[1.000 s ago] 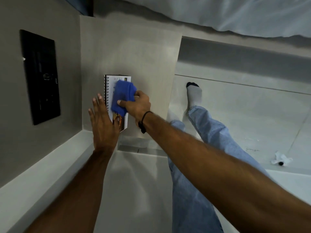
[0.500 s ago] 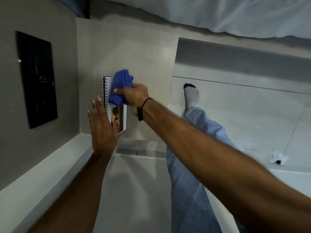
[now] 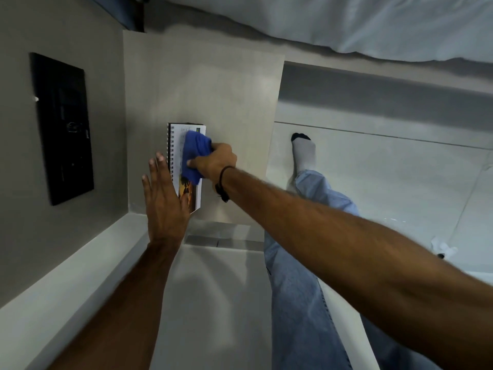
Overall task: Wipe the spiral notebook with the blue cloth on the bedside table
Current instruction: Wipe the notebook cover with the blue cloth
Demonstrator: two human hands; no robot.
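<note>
A spiral notebook (image 3: 176, 140) with a white cover and an orange picture lies flat on the pale bedside table (image 3: 213, 89), its black coil on the left. My right hand (image 3: 217, 162) grips a bunched blue cloth (image 3: 194, 154) and presses it on the middle of the cover. My left hand (image 3: 164, 204) lies flat with fingers straight and apart, its thumb side against the notebook's near left corner and coil, holding nothing.
A black switch panel (image 3: 62, 129) is set in the grey wall at left. White bedding (image 3: 346, 20) runs along the top. My jeans leg and socked foot (image 3: 302, 153) stand on the tiled floor, with a small white object (image 3: 442, 248) at right.
My right hand slid the blue cloth up to the notebook's far edge, then back down to the middle of the cover. My left hand has stayed in place.
</note>
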